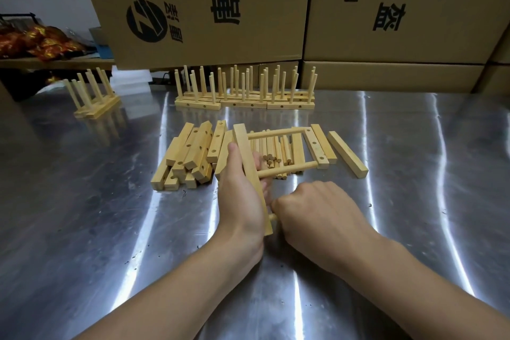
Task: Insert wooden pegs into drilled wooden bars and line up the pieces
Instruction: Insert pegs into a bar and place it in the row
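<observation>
My left hand (240, 201) clamps the bar (243, 146), long axis running up-frame; my right hand (317, 212), curled on a peg (273, 217), sits just right of its lower end, peg pointing left

Only the person's two arms show, both bare from the fingers to the near edge of the view. The left hand (240, 196) is slim, with a smooth back that runs into a narrow wrist. The right hand (317, 212) shows ridged knuckles and faint tendon lines across its back. The left forearm (165, 290) and right forearm (414, 279) are lean, smooth and unclothed, widening toward the near edge.
</observation>
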